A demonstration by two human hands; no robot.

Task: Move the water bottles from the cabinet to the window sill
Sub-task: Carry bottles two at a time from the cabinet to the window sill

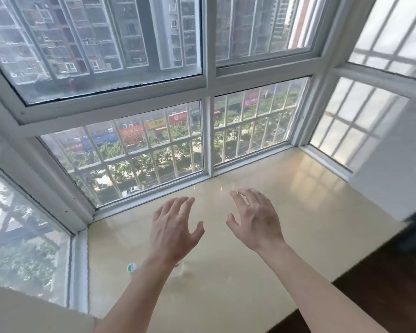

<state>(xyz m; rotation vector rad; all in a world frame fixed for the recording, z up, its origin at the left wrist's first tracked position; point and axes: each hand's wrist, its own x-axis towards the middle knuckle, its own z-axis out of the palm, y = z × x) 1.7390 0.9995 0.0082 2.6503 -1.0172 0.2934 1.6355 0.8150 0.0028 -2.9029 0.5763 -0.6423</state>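
Both my hands hover over the glossy beige window sill (pixel 286 224). My left hand (pixel 172 227) and my right hand (pixel 256 218) are empty, fingers spread, palms facing each other. Two clear water bottles stand on the sill under my left forearm. One has a green and white cap (pixel 131 267) just left of the wrist. The other, with a red-marked top (pixel 179 266), shows just right of the wrist. My arm hides most of both bottles. The cabinet is out of view.
White-framed windows (pixel 208 131) with outer bars enclose the sill at the back and both sides. A white wall (pixel 394 179) stands at the right. Dark wooden floor (pixel 370 296) lies below the sill's front edge at lower right.
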